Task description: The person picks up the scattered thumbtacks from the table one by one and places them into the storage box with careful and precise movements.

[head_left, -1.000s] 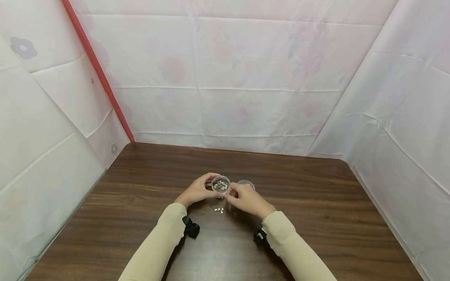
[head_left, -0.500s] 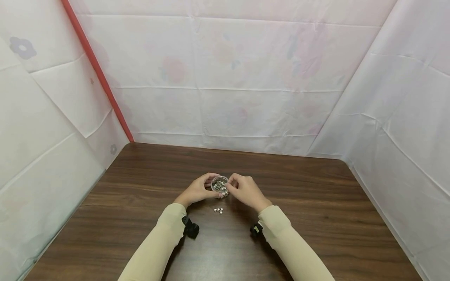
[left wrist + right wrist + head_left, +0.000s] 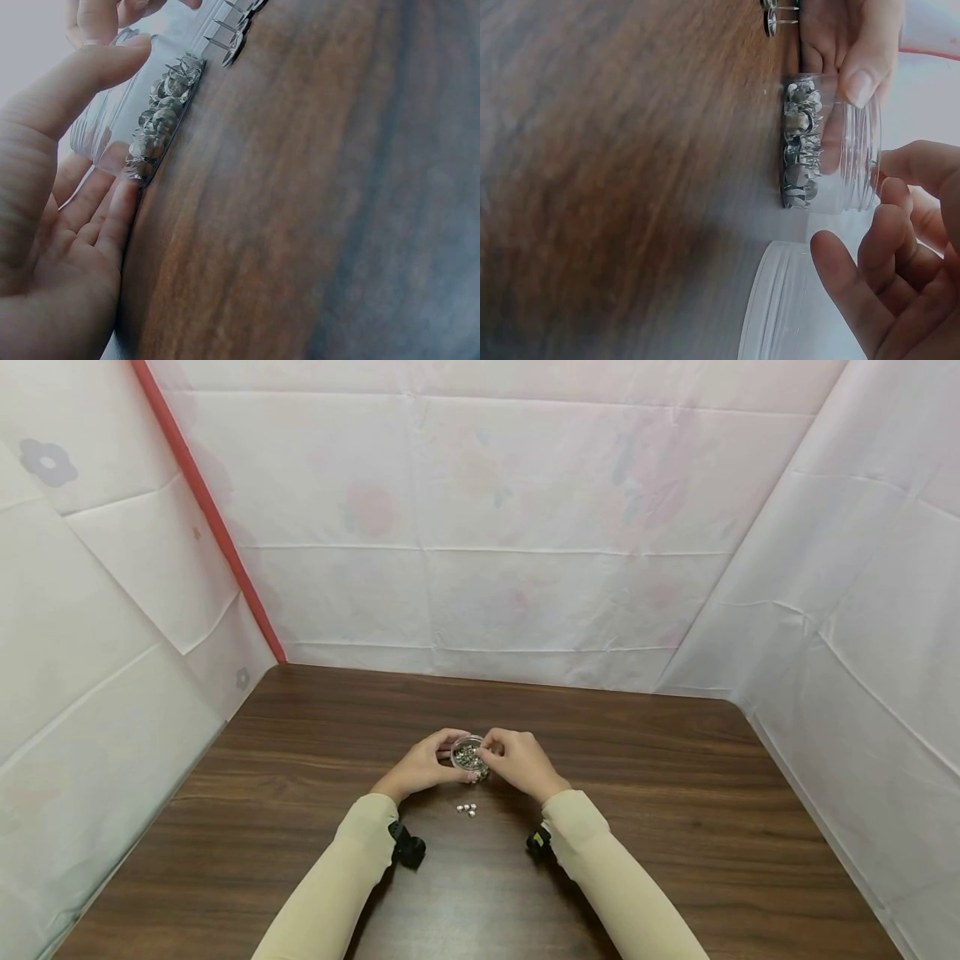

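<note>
My left hand [image 3: 422, 767] grips a clear round jar [image 3: 829, 184] around its side, thumb on the near side. The jar stands upright on the table with its mouth uncovered. Silver thumbtacks [image 3: 160, 120] lie heaped in its bottom. At the jar's rim is my right hand [image 3: 522, 764], with thumb and index finger bent over the mouth. Its index fingertip is hidden behind the rim in the right wrist view, so whether it pinches a tack does not show. Several loose thumbtacks [image 3: 467, 810] lie in front of the jar, points up in the left wrist view.
A clear lid [image 3: 769, 315] lies beside the jar, under my right hand; the hand hides it in the head view. The brown wooden table [image 3: 660, 827] extends on both sides, with pale fabric walls [image 3: 480, 602] behind and at the sides.
My right hand has moved up and left from beside the jar's front to over its mouth, covering the lid from the head view. My left hand and the loose tacks stay put.
</note>
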The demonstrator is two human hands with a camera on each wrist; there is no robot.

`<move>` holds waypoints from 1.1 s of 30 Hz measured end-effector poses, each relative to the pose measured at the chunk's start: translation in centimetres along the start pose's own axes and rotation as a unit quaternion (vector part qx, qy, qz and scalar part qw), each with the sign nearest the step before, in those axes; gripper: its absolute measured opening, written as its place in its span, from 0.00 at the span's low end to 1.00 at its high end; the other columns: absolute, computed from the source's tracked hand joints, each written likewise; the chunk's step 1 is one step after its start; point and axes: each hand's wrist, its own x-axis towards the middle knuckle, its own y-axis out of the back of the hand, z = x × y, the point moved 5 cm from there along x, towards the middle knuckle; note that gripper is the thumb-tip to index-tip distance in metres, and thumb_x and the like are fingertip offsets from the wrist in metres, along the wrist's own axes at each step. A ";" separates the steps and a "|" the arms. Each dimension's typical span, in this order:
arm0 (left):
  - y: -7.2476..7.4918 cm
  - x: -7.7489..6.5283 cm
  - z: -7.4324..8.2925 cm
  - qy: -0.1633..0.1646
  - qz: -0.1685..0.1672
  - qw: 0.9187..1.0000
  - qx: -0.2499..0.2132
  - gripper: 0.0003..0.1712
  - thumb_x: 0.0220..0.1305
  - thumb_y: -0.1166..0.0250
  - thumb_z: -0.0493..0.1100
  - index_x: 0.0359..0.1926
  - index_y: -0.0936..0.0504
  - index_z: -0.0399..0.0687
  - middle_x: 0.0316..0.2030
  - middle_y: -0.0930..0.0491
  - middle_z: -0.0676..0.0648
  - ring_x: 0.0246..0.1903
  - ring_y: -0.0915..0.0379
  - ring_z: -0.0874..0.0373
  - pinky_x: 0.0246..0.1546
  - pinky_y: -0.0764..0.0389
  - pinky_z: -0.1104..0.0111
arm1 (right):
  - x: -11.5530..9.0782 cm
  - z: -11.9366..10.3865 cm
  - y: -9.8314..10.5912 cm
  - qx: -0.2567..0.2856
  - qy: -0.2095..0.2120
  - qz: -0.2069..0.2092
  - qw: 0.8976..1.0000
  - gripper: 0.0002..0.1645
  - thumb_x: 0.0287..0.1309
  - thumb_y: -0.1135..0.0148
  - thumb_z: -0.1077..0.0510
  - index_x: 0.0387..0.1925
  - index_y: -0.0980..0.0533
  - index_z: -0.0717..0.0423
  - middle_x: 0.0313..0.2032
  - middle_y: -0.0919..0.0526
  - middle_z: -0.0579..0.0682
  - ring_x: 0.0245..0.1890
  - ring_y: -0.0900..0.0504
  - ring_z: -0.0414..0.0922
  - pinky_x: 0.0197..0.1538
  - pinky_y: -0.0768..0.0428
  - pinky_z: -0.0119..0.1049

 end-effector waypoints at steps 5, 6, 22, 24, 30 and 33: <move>0.0 0.0 0.1 -0.003 -0.002 1.000 -0.006 0.41 0.41 0.23 0.53 0.58 0.30 0.63 0.53 0.27 0.53 0.50 0.30 0.60 0.53 0.25 0.56 | 0.2 0.2 -0.1 -0.001 -0.014 -0.005 1.000 0.04 0.60 0.41 0.49 0.31 0.23 0.41 0.17 0.25 0.40 0.14 0.30 0.37 0.17 0.29 0.31; 0.0 0.0 0.1 -0.005 -0.002 1.000 -0.006 0.41 0.41 0.23 0.53 0.58 0.30 0.63 0.53 0.27 0.52 0.50 0.30 0.60 0.53 0.25 0.56 | 0.3 0.2 -0.1 -0.001 -0.016 -0.006 1.000 0.05 0.60 0.42 0.48 0.31 0.23 0.41 0.17 0.25 0.40 0.14 0.30 0.37 0.17 0.29 0.31; -0.1 -0.1 0.2 -0.016 -0.008 1.000 -0.009 0.42 0.43 0.24 0.53 0.61 0.31 0.59 0.54 0.28 0.50 0.52 0.31 0.57 0.53 0.26 0.53 | -0.5 -0.6 0.0 0.005 -0.011 -0.033 0.999 0.05 0.62 0.44 0.49 0.34 0.23 0.43 0.17 0.25 0.41 0.12 0.33 0.37 0.16 0.31 0.30; -0.1 0.0 0.1 -0.017 -0.010 1.000 -0.010 0.42 0.43 0.24 0.54 0.60 0.31 0.60 0.54 0.28 0.51 0.51 0.31 0.58 0.53 0.25 0.54 | -0.8 -0.9 0.0 0.007 -0.005 -0.042 0.999 0.05 0.62 0.44 0.49 0.34 0.23 0.43 0.16 0.26 0.41 0.11 0.34 0.37 0.16 0.32 0.30; -0.1 0.1 -0.1 -0.019 -0.012 1.000 -0.012 0.41 0.43 0.25 0.55 0.60 0.31 0.61 0.52 0.27 0.52 0.50 0.30 0.60 0.52 0.25 0.56 | -1.8 -1.8 0.1 -0.011 0.021 -0.041 0.999 0.05 0.62 0.43 0.49 0.34 0.23 0.43 0.16 0.26 0.39 0.11 0.35 0.35 0.16 0.34 0.28; 0.0 0.1 -0.2 -0.020 -0.008 1.000 -0.010 0.41 0.42 0.24 0.55 0.60 0.30 0.61 0.52 0.27 0.52 0.50 0.30 0.60 0.53 0.25 0.56 | -2.3 -2.2 0.1 -0.018 0.041 -0.040 0.998 0.05 0.61 0.43 0.50 0.32 0.23 0.43 0.16 0.25 0.39 0.11 0.34 0.33 0.17 0.33 0.27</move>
